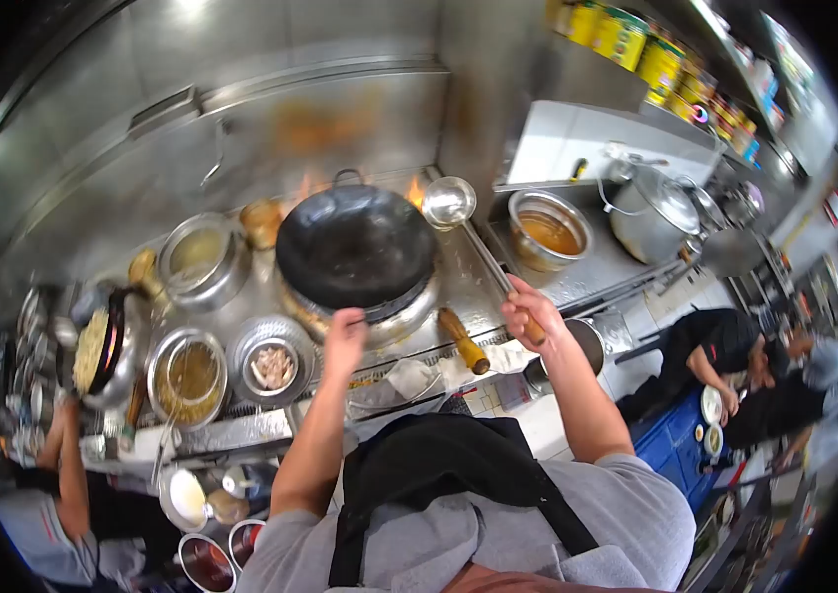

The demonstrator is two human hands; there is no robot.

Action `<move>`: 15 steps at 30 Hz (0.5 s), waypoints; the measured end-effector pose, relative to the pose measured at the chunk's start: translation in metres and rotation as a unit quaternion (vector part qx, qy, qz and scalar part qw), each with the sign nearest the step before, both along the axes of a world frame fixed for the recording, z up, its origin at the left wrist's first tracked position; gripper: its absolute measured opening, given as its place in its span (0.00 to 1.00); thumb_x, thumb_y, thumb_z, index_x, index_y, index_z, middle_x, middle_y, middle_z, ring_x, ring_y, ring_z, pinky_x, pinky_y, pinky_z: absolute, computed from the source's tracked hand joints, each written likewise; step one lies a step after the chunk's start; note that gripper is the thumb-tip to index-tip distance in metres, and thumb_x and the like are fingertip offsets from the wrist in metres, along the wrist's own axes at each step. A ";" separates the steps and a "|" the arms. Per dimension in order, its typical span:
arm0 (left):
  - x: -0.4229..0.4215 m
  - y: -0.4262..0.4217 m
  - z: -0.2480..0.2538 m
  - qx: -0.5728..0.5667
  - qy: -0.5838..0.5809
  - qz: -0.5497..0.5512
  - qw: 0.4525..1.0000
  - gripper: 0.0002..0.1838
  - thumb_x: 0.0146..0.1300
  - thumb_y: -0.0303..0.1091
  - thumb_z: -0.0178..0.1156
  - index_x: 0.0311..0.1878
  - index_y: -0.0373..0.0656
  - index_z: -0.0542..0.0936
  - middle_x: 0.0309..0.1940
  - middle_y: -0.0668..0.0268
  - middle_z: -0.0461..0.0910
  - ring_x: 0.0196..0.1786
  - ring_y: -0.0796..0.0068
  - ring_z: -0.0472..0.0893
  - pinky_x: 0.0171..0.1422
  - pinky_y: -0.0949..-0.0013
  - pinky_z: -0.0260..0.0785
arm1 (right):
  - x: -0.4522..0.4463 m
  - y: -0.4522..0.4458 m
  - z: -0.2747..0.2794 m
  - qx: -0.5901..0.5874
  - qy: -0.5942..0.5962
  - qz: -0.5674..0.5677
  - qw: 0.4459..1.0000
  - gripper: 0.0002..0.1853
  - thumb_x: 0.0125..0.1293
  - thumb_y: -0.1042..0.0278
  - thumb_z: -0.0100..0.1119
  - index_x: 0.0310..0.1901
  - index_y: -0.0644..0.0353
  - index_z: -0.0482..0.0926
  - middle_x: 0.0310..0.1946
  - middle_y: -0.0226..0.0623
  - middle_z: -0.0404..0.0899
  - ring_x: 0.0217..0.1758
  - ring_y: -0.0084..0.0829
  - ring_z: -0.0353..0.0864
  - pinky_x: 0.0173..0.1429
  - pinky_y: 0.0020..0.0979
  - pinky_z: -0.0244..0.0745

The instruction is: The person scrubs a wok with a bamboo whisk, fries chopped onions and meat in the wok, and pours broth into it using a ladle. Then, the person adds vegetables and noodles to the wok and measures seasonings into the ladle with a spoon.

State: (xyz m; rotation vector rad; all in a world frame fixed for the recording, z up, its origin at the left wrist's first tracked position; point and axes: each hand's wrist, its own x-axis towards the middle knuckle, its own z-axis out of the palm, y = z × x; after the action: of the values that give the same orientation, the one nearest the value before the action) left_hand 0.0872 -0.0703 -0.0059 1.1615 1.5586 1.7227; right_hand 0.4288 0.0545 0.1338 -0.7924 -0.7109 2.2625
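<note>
My right hand (529,311) is wrapped around the wooden end of a long-handled ladle (449,204). The ladle's metal bowl is raised just beyond the right rim of a black wok (354,247). That wok sits on a burner, with flames showing behind its far rim, and no food can be made out inside. My left hand (345,341) is at the wok's near edge, its fingers partly hidden and slightly blurred. Whether it grips anything does not show. A metal strainer bowl (275,368) with pale pieces of food stands left of this hand.
A mesh strainer (187,381) rests over a pot of oil at left. A metal pot (203,259) stands behind it. To the right are a bowl of brown liquid (549,232) and a lidded pot (651,212). A co-worker (53,514) handles another wok (107,346) at far left.
</note>
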 end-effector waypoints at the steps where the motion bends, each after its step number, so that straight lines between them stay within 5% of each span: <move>1: 0.007 0.003 0.003 -0.007 0.012 -0.049 0.999 0.12 0.63 0.23 0.58 0.49 0.40 0.76 0.42 0.65 0.80 0.44 0.75 0.78 0.53 0.69 0.72 | -0.019 0.007 -0.024 -0.002 -0.004 0.017 1.000 0.35 0.65 0.77 0.53 0.71 0.40 0.56 0.28 0.36 0.72 0.20 0.22 0.68 0.21 0.25 0.66; 3: 0.018 -0.004 0.019 -0.039 -0.003 -0.147 0.988 0.12 0.65 0.23 0.58 0.52 0.40 0.75 0.46 0.66 0.79 0.50 0.76 0.77 0.58 0.70 0.70 | -0.067 0.011 -0.059 -0.059 0.106 -0.042 0.992 0.34 0.64 0.78 0.54 0.68 0.36 0.57 0.28 0.37 0.72 0.20 0.22 0.68 0.20 0.24 0.65; 5: 0.024 -0.023 0.027 -0.040 -0.040 -0.197 0.979 0.13 0.67 0.25 0.58 0.54 0.41 0.74 0.45 0.66 0.79 0.48 0.76 0.78 0.55 0.70 0.72 | -0.105 -0.023 -0.044 -0.064 -0.029 -0.066 0.995 0.27 0.68 0.77 0.51 0.64 0.34 0.63 0.28 0.33 0.70 0.20 0.20 0.67 0.21 0.23 0.64; 11: 0.029 -0.109 -0.052 -0.149 -0.132 -0.072 0.977 0.11 0.67 0.28 0.59 0.51 0.38 0.75 0.40 0.62 0.80 0.42 0.74 0.80 0.46 0.69 0.74 | -0.066 -0.005 -0.069 -0.034 -0.085 0.113 0.989 0.35 0.67 0.74 0.53 0.71 0.32 0.55 0.26 0.31 0.69 0.20 0.21 0.67 0.23 0.25 0.65; 12: 0.031 -0.131 -0.065 -0.205 -0.125 -0.030 0.970 0.12 0.66 0.29 0.60 0.51 0.37 0.75 0.38 0.62 0.81 0.39 0.74 0.80 0.44 0.70 0.75 | -0.053 0.004 -0.099 0.187 -0.243 0.158 0.938 0.40 0.66 0.74 0.54 0.74 0.32 0.49 0.25 0.37 0.72 0.22 0.28 0.72 0.24 0.31 0.68; 13: 0.035 -0.154 -0.084 -0.210 -0.130 -0.015 0.969 0.12 0.66 0.30 0.60 0.50 0.36 0.75 0.36 0.63 0.81 0.38 0.74 0.81 0.43 0.70 0.74 | -0.036 0.012 -0.127 0.400 -0.374 0.189 0.815 0.45 0.64 0.74 0.54 0.77 0.33 0.43 0.25 0.42 0.75 0.23 0.36 0.76 0.26 0.37 0.71; 15: 0.047 -0.202 -0.120 -0.217 -0.139 0.019 0.966 0.13 0.65 0.31 0.61 0.49 0.36 0.75 0.34 0.63 0.81 0.36 0.73 0.81 0.41 0.70 0.74 | 0.015 0.028 -0.171 0.604 -0.532 0.174 0.567 0.49 0.61 0.75 0.52 0.78 0.35 0.35 0.27 0.57 0.79 0.29 0.54 0.81 0.36 0.49 0.74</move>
State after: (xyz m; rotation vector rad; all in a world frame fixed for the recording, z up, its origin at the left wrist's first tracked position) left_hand 0.1343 -0.2725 -0.1262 0.6467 1.6722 1.3952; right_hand 0.4434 0.0829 -0.0372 -1.1758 -2.6881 0.6588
